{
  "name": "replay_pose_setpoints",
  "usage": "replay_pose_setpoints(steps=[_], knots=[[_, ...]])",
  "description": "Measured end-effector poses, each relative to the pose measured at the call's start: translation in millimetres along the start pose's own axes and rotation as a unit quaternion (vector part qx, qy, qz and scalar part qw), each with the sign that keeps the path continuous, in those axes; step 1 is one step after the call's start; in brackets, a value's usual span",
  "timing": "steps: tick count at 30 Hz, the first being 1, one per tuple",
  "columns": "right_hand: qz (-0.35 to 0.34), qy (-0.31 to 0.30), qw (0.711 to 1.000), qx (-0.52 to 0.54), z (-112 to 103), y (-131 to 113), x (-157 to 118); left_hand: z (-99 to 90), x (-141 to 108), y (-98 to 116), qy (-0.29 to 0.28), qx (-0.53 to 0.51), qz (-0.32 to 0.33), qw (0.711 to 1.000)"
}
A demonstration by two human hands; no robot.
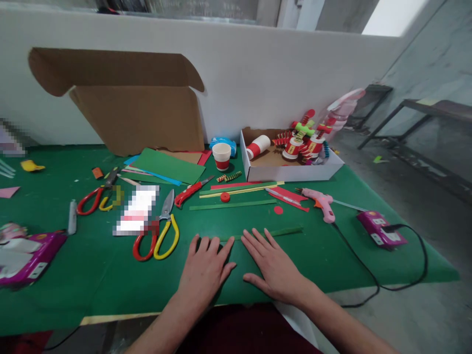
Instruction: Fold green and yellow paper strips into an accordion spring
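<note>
A narrow green paper strip (pixel 287 231) lies flat on the green tabletop (pixel 236 305). On its left part rest the fingertips of my left hand (pixel 206 263), fingers spread. My right hand (pixel 271 265) lies over the strip's middle, flat and with its fingers stretched out. The strip's right end shows beyond my right fingers; the parts under both hands are hidden. Just left of my left hand are scissors (pixel 166 221) with one red and one yellow handle. Another green strip (pixel 232 205) lies farther back, with a red paper disc (pixel 278 210) near its right end.
A white box (pixel 287 173) holds red-and-white cup figures. Near it are a paper cup (pixel 221 156), a red utility knife (pixel 191 191) and coloured sheets (pixel 167 164). A pink glue gun (pixel 322 202) sits at right, its black cord (pixel 354 265) running over the table edge.
</note>
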State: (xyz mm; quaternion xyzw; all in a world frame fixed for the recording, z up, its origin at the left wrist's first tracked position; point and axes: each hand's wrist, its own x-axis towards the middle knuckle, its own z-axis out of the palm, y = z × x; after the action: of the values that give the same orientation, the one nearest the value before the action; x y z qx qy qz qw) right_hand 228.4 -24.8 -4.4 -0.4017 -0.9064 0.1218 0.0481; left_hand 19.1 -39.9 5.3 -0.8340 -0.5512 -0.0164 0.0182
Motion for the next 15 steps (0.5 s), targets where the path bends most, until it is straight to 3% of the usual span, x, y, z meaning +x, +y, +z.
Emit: replay_pose_setpoints(steps=[15], knots=[[0.025,-0.018,0.999,-0.028,-10.4,31.9,-24.3,1.2,-0.9,0.7,0.01,0.01,0.0,1.0]])
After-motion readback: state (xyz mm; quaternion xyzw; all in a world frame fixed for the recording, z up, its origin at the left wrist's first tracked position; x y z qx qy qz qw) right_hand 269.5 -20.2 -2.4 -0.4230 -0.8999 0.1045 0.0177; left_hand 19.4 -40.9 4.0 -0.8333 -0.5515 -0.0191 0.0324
